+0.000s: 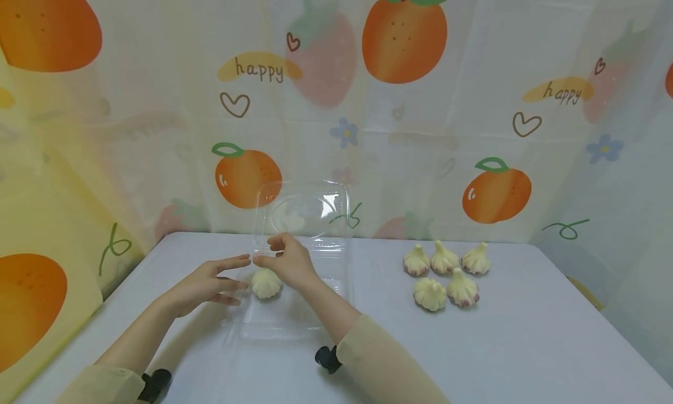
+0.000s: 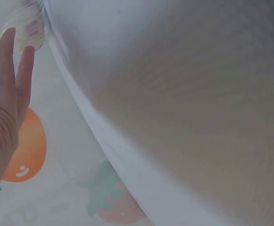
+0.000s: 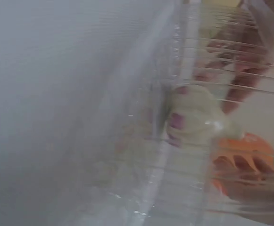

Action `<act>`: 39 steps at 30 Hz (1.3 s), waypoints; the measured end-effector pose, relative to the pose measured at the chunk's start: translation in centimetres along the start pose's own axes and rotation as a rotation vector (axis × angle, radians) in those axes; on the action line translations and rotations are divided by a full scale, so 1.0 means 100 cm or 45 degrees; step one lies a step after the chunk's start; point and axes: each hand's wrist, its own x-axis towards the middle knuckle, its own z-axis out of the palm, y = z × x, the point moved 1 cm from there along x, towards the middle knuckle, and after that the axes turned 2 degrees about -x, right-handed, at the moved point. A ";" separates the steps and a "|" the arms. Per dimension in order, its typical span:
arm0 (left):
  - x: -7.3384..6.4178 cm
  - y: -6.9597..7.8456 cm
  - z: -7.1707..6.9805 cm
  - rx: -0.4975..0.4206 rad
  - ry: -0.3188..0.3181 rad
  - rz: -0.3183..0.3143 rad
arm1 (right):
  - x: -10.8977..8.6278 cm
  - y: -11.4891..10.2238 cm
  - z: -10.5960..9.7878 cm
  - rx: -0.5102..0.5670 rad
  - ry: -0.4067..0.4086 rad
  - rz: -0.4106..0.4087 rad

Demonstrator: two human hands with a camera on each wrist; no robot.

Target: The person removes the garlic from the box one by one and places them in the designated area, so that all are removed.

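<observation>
A garlic bulb (image 1: pixel 266 284) sits in the left part of a clear plastic container (image 1: pixel 294 325), whose clear lid (image 1: pixel 310 208) stands raised at the back. My left hand (image 1: pixel 207 284) is just left of the bulb, fingers stretched toward it and holding nothing. Over the bulb's right side is my right hand (image 1: pixel 289 262), fingers loosely bent and free of the garlic. In the left wrist view, the extended fingers (image 2: pixel 6 70) overlap a garlic bulb (image 2: pixel 33 30). The right wrist view shows the garlic bulb (image 3: pixel 193 117) through the container's ribbed wall (image 3: pixel 188 188).
Several more garlic bulbs (image 1: pixel 444 258) stand in two rows on the white table (image 1: pixel 526 334), right of the container. Behind the table hangs a fruit-print curtain (image 1: pixel 410 159). Each wrist wears a black camera (image 1: pixel 328 359).
</observation>
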 end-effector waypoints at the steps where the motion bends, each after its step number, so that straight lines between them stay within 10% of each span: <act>1: 0.000 0.000 0.000 0.001 0.003 -0.004 | 0.000 0.002 0.002 -0.008 0.003 0.004; 39: -0.002 0.000 0.001 -0.009 -0.002 -0.004 | 0.005 0.032 0.017 -0.433 -0.199 -0.058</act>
